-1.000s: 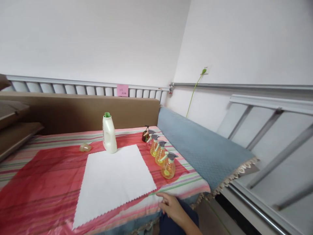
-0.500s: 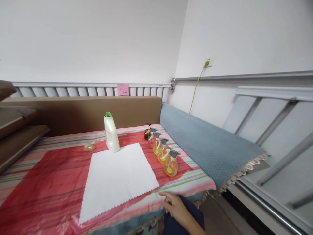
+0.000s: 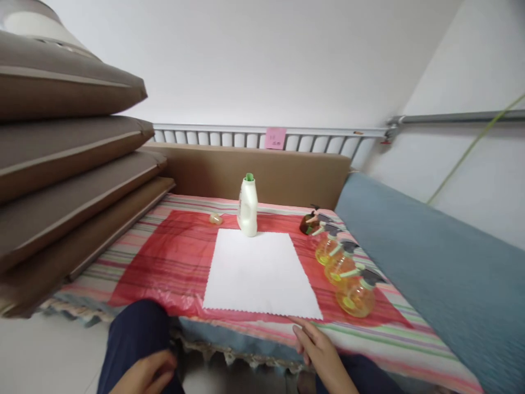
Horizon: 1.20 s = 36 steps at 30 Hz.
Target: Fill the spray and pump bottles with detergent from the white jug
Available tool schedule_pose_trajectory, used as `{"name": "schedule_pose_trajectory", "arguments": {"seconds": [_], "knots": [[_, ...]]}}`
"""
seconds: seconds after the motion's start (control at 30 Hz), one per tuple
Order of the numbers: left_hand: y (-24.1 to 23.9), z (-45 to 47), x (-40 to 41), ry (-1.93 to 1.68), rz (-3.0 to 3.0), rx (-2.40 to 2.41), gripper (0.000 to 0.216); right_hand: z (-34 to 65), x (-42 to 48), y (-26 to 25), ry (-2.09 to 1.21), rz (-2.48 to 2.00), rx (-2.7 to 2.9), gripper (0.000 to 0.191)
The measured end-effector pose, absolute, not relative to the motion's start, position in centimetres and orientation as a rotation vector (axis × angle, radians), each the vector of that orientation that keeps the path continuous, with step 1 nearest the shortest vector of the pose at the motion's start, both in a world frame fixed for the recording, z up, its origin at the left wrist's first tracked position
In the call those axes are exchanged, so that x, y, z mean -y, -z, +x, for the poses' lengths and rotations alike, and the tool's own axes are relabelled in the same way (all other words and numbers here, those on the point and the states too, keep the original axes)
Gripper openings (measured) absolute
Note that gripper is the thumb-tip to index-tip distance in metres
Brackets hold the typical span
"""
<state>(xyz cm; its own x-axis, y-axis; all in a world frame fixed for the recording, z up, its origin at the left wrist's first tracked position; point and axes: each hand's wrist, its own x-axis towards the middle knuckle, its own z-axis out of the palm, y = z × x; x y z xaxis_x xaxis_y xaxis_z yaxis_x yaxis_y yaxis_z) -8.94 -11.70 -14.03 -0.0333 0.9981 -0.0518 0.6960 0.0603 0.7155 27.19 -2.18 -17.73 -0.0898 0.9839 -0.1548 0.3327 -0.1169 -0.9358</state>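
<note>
My right hand [image 3: 316, 349] is at the front edge of a white cloth [image 3: 260, 273] with zigzag borders. Its index finger is stretched out by the cloth's lower edge, and nothing is held. My left hand [image 3: 147, 373] hangs over my left knee, fingers loosely bent and a little apart, holding nothing I can see. A white detergent bottle [image 3: 248, 210] with a green spout stands upright at the cloth's far edge. To its left lies a small translucent cap [image 3: 215, 219]. Several spray bottles with yellow liquid, the nearest one [image 3: 356, 298] among them, line the right side.
Red plastic sheeting [image 3: 176, 257] covers part of the striped cloth underneath. Thick brown cushions [image 3: 82, 148] are stacked high at the left. A brown backrest [image 3: 287, 169] runs along the back below a white radiator, and a blue-covered armrest [image 3: 418, 251] borders the right.
The view has swung left, so everything sits further right in it and the cushion stack shows more fully. My left hand has come into view; my right hand is by the cloth's edge.
</note>
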Motion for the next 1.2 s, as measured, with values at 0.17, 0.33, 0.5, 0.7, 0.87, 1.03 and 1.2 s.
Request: {"name": "schedule_pose_trajectory", "arguments": {"seconds": [0.17, 0.33, 0.5, 0.7, 0.87, 1.03, 1.2], "knots": [[13.0, -2.8, 5.9, -0.705, 1.745, -1.385, 0.034, 25.5, 2.4, 16.8, -1.316, -1.473, 1.515, 0.062], [13.2, 0.9, 3.3, -0.843, 1.535, -1.101, 0.040, 25.7, 3.0, 17.3, -1.372, -1.525, 1.429, 0.075], [11.3, 0.2, 0.7, -1.070, 1.259, -1.016, 0.060, 24.5, 1.8, 14.5, -1.218, -1.414, 1.361, 0.085], [7.0, -2.2, -0.8, -1.300, 1.441, -1.106, 0.078, 23.2, -0.7, 8.0, -0.978, -1.271, 1.268, 0.086], [4.4, -3.1, -0.2, -1.423, 1.638, -1.351, 0.087, 22.2, 0.1, 4.9, -0.691, -1.198, 1.273, 0.084], [4.7, -2.8, 0.6, -1.416, 1.688, -1.386, 0.091, 21.7, 1.2, 5.5, -0.589, -1.238, 1.328, 0.082], [6.1, -2.8, 0.7, -1.360, 1.718, -1.408, 0.091, 21.7, 1.3, 6.6, -0.635, -1.248, 1.328, 0.082]]}}
